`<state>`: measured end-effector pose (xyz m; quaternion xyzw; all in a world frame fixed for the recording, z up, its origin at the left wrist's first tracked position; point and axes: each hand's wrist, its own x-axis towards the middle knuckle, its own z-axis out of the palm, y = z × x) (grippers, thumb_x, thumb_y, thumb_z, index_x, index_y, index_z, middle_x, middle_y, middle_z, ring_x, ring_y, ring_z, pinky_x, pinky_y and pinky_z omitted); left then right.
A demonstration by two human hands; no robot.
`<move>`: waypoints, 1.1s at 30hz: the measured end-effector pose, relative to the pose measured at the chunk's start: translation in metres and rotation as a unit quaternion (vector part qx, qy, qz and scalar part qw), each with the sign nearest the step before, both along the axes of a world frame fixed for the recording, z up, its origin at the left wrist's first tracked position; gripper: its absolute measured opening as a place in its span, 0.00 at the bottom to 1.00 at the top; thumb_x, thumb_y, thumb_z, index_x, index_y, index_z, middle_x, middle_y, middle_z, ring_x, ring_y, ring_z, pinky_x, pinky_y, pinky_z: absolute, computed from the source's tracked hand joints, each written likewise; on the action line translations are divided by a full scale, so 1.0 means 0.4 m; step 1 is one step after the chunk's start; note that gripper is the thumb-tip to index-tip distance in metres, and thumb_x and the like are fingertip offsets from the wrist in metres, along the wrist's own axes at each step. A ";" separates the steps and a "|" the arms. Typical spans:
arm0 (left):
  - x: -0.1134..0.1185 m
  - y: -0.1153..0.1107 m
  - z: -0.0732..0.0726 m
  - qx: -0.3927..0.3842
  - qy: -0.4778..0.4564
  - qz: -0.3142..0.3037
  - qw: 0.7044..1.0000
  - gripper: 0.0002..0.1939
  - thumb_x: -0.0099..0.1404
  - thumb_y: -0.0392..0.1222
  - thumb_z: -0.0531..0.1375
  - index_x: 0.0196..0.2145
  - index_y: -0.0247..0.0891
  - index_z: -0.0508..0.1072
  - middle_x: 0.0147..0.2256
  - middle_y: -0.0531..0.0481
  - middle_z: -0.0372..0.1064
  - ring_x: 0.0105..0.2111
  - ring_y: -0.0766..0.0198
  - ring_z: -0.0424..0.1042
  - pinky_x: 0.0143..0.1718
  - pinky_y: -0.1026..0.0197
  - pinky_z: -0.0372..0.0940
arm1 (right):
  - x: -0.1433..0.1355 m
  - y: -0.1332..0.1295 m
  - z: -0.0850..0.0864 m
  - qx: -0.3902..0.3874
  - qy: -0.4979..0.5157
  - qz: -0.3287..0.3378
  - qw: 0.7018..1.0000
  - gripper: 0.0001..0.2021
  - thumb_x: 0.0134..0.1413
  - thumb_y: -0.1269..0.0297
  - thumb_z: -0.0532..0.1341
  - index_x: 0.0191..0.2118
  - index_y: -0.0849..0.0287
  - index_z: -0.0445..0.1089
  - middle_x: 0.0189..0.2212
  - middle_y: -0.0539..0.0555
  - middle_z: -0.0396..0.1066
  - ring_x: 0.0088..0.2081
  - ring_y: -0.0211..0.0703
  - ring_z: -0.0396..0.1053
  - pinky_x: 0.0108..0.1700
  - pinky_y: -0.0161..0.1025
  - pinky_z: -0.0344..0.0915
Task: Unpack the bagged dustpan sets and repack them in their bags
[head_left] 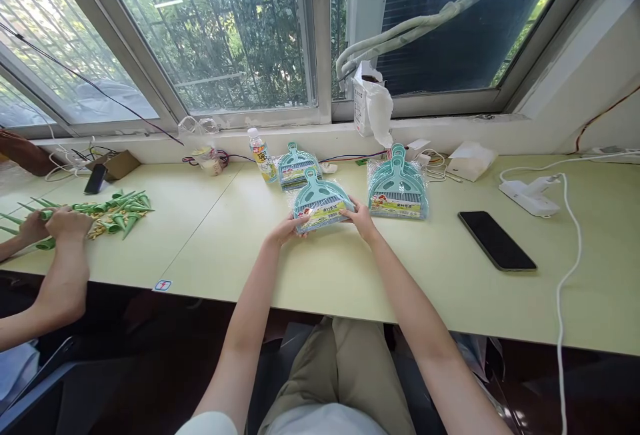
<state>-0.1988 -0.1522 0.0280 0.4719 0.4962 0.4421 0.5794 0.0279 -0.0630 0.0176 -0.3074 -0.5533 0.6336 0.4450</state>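
Between my two hands is a teal mini dustpan and brush set [321,202] in clear plastic wrap with a yellow label, tilted a little above the table. My left hand [287,228] grips its left lower corner, some fingers hidden beneath it. On the other side my right hand [361,217] pinches the right edge, thumb on the front. Just behind lies another wrapped dustpan set [296,167], partly covered by the held one. To the right, a further stack of wrapped dustpan sets [398,185] rests on the table.
A drink bottle [262,155] stands behind the sets. On the right lie a black phone [497,240] and a white power strip [529,196] with its cable. At left, another person's hands [67,225] work over green cone-shaped pieces [127,212]. The pale table [240,268] ends near my lap.
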 end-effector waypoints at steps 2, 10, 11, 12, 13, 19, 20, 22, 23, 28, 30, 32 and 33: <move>-0.001 0.000 0.002 0.007 -0.008 0.000 1.000 0.30 0.59 0.59 0.59 0.51 0.33 0.65 0.34 0.39 0.74 0.20 0.67 0.69 0.18 0.67 0.60 | 0.001 0.001 0.001 -0.044 0.027 0.022 0.998 0.26 0.35 0.59 0.69 0.45 0.57 0.69 0.37 0.52 0.74 0.36 0.43 0.71 0.37 0.43 0.73; 0.035 -0.008 0.021 0.085 0.037 0.030 0.995 0.38 0.52 0.59 0.64 0.56 0.39 0.61 0.49 0.38 0.69 0.41 0.53 0.74 0.35 0.56 0.72 | -0.003 0.014 -0.018 -0.122 0.061 -0.022 0.990 0.15 0.35 0.66 0.68 0.35 0.60 0.72 0.33 0.52 0.75 0.35 0.44 0.73 0.39 0.43 0.75; 0.045 -0.006 0.020 0.088 0.052 0.069 0.992 0.36 0.52 0.56 0.65 0.54 0.37 0.63 0.47 0.39 0.70 0.37 0.55 0.75 0.35 0.56 0.72 | -0.004 0.014 -0.017 -0.126 0.057 -0.021 0.990 0.14 0.36 0.67 0.68 0.34 0.60 0.72 0.33 0.52 0.75 0.35 0.44 0.73 0.38 0.43 0.75; 0.053 -0.002 0.019 0.086 0.056 0.106 0.989 0.33 0.53 0.55 0.65 0.51 0.35 0.65 0.45 0.39 0.72 0.34 0.57 0.75 0.34 0.56 0.72 | -0.005 0.013 -0.015 -0.126 0.052 -0.018 0.990 0.13 0.36 0.67 0.68 0.34 0.60 0.72 0.33 0.53 0.75 0.35 0.44 0.73 0.38 0.44 0.75; 0.059 0.002 0.017 0.081 0.053 0.136 0.986 0.30 0.54 0.54 0.64 0.49 0.33 0.66 0.42 0.39 0.73 0.30 0.58 0.75 0.33 0.55 0.72 | -0.007 0.011 -0.010 -0.124 0.046 -0.013 0.991 0.13 0.37 0.67 0.68 0.34 0.60 0.71 0.33 0.53 0.75 0.35 0.44 0.73 0.38 0.44 0.75; 0.061 0.007 0.012 0.070 0.043 0.159 0.984 0.29 0.51 0.53 0.66 0.44 0.30 0.68 0.33 0.42 0.74 0.25 0.57 0.75 0.27 0.57 0.71 | 0.021 -0.018 0.019 -0.052 -0.015 0.002 0.999 0.15 0.39 0.60 0.68 0.35 0.59 0.72 0.34 0.52 0.74 0.38 0.45 0.72 0.36 0.44 0.76; 0.067 0.004 0.009 0.071 0.044 0.146 0.986 0.29 0.51 0.54 0.66 0.44 0.30 0.68 0.34 0.43 0.74 0.25 0.57 0.75 0.26 0.57 0.71 | 0.038 -0.026 0.016 -0.036 -0.030 -0.008 0.999 0.15 0.38 0.59 0.69 0.35 0.59 0.72 0.33 0.52 0.74 0.37 0.45 0.72 0.35 0.44 0.76; 0.095 -0.003 -0.001 0.064 0.040 0.111 0.991 0.30 0.51 0.55 0.66 0.45 0.30 0.68 0.34 0.42 0.74 0.25 0.57 0.75 0.26 0.57 0.70 | 0.090 -0.046 0.000 -0.005 -0.067 -0.038 0.997 0.17 0.37 0.57 0.68 0.35 0.60 0.72 0.32 0.52 0.73 0.36 0.45 0.71 0.34 0.44 0.76; 0.118 -0.006 -0.010 0.058 0.038 0.088 0.994 0.30 0.51 0.56 0.66 0.45 0.30 0.69 0.34 0.42 0.74 0.26 0.57 0.75 0.26 0.57 0.70 | 0.124 -0.057 -0.013 0.007 -0.090 -0.057 0.994 0.17 0.37 0.56 0.68 0.35 0.60 0.73 0.33 0.52 0.73 0.35 0.45 0.71 0.33 0.43 0.75; 0.303 -0.001 -0.071 0.096 0.069 0.024 0.993 0.24 0.54 0.55 0.63 0.39 0.30 0.73 0.36 0.42 0.74 0.33 0.57 0.74 0.35 0.55 0.70 | 0.340 -0.095 -0.082 0.034 -0.222 -0.158 0.961 0.20 0.38 0.52 0.65 0.37 0.61 0.73 0.33 0.56 0.74 0.35 0.47 0.71 0.31 0.42 0.71; 0.379 0.019 -0.086 0.141 0.144 0.033 0.979 0.18 0.58 0.52 0.60 0.37 0.32 0.74 0.35 0.44 0.74 0.35 0.56 0.72 0.39 0.54 0.68 | 0.417 -0.091 -0.096 0.073 -0.275 -0.210 0.935 0.20 0.41 0.50 0.63 0.37 0.61 0.73 0.34 0.57 0.74 0.35 0.48 0.70 0.34 0.43 0.69; 0.440 0.048 -0.090 0.190 0.249 0.048 0.949 0.14 0.60 0.49 0.59 0.36 0.35 0.75 0.36 0.45 0.72 0.39 0.55 0.69 0.43 0.53 0.66 | 0.474 -0.074 -0.101 0.122 -0.338 -0.267 0.894 0.18 0.45 0.50 0.60 0.36 0.60 0.73 0.34 0.58 0.74 0.36 0.49 0.69 0.38 0.44 0.66; 0.463 0.066 -0.090 0.210 0.300 0.061 0.929 0.13 0.61 0.48 0.58 0.36 0.36 0.75 0.38 0.45 0.71 0.41 0.54 0.68 0.45 0.52 0.64 | 0.493 -0.061 -0.103 0.141 -0.371 -0.290 0.871 0.18 0.47 0.50 0.58 0.35 0.59 0.73 0.33 0.58 0.74 0.36 0.49 0.69 0.39 0.44 0.65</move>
